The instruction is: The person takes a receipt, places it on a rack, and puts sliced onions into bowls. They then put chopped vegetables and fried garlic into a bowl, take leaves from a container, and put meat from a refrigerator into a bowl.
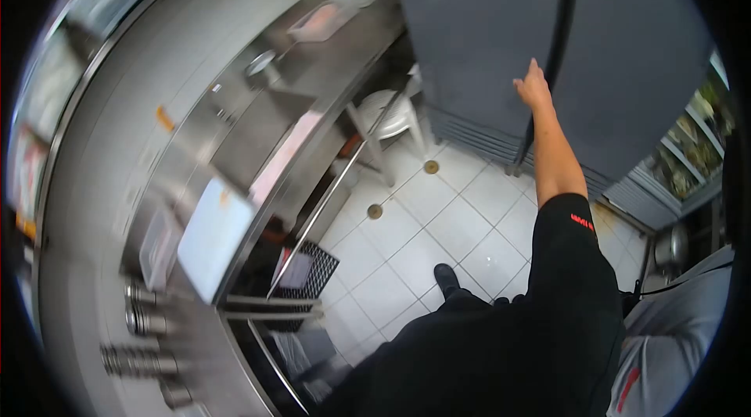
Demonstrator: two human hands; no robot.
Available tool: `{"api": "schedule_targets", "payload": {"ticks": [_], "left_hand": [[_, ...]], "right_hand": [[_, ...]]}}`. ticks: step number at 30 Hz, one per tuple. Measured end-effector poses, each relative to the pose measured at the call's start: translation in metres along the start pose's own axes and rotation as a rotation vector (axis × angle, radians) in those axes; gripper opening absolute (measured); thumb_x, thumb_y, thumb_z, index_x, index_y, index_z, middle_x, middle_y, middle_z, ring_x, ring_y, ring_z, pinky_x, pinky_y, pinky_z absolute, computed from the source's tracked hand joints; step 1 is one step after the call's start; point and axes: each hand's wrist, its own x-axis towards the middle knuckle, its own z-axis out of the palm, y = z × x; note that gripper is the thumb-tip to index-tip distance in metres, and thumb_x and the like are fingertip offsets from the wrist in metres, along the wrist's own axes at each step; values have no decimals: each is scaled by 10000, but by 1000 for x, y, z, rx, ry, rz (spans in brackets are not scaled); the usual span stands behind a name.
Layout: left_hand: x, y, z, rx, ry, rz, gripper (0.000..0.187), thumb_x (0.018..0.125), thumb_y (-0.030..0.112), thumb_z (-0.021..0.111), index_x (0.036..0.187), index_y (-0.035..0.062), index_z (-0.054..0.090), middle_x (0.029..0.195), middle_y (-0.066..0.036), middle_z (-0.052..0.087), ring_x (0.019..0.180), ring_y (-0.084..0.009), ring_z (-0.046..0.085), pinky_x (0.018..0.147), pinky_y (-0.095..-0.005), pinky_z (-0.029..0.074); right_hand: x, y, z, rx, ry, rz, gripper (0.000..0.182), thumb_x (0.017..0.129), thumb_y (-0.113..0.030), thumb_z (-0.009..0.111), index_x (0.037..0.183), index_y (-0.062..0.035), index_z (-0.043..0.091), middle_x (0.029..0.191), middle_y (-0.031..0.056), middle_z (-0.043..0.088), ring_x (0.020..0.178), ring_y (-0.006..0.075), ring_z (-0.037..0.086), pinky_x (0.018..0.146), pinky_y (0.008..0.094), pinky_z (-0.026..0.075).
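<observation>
My right hand (533, 91) reaches out ahead at the end of my stretched arm, thumb and a finger apart, with nothing seen in it. It is in front of a large grey cabinet (477, 34), close to the dark vertical strip (561, 34) between its two doors. Whether the fingers touch the door cannot be made out. My left hand is out of the picture.
Along the left runs a steel counter with a sink (254, 131), a white cutting board (215, 241) and a plastic tub (317, 22). A white stool (391, 113) stands by the cabinet. Another person in grey clothes (680, 339) is close on my right.
</observation>
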Motion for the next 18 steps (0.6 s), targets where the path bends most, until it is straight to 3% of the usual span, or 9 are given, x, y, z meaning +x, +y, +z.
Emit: {"api": "schedule_targets", "payload": {"ticks": [6, 12, 14, 15, 16, 17, 18], "left_hand": [[120, 52, 7, -133, -300, -54, 429, 740, 261, 710, 1110, 67, 616, 1307, -220, 511, 1226, -385, 480, 1008, -477, 400], [138, 59, 23, -306, -482, -194, 435, 749, 271, 712, 1118, 65, 611, 1282, -207, 540, 1202, -368, 512, 991, -459, 425], [132, 45, 35, -364, -516, -197, 437, 752, 274, 712, 1121, 64, 609, 1273, -202, 550, 1194, -362, 522, 985, -454, 434], [128, 40, 43, -370, -535, -163, 438, 754, 276, 712, 1122, 64, 608, 1269, -200, 555, 1190, -359, 527, 982, -451, 438], [136, 17, 78, -249, -501, 110, 419, 765, 266, 708, 1118, 64, 608, 1223, -177, 578, 1153, -346, 549, 950, -437, 458], [145, 7, 99, -93, -406, 392, 401, 776, 255, 703, 1114, 64, 607, 1178, -154, 602, 1116, -333, 571, 917, -423, 478], [156, 19, 93, 48, -262, 635, 382, 787, 245, 698, 1111, 64, 607, 1132, -131, 625, 1080, -320, 594, 885, -409, 497]], "right_hand": [[138, 9, -63, 49, 242, 42, 892, 828, -352, 682, 1478, 4, 186, 1475, 222, 338, 1328, 385, 385, 1082, 450, 352], [248, 12, -71, 144, 397, -103, 1111, 733, -594, 716, 1458, 65, 194, 1479, 283, 299, 1385, 375, 306, 1114, 416, 302], [267, 8, -75, 197, 422, -36, 1118, 702, -607, 738, 1425, 93, 250, 1422, 303, 376, 1315, 392, 409, 1072, 410, 356], [292, 30, -68, 244, 416, -106, 1064, 701, -582, 751, 1396, 92, 309, 1396, 284, 414, 1287, 376, 442, 1055, 405, 371], [316, 53, -61, 290, 407, -175, 1010, 701, -557, 764, 1368, 90, 368, 1369, 265, 452, 1258, 361, 474, 1038, 400, 386], [269, 8, -79, 336, 422, -151, 742, 787, -414, 750, 1282, 74, 491, 1266, 198, 559, 1183, 292, 526, 1009, 362, 396], [309, 52, -62, 376, 415, -226, 720, 820, -409, 721, 1297, 74, 482, 1282, 190, 549, 1170, 273, 528, 1013, 355, 390]]}}
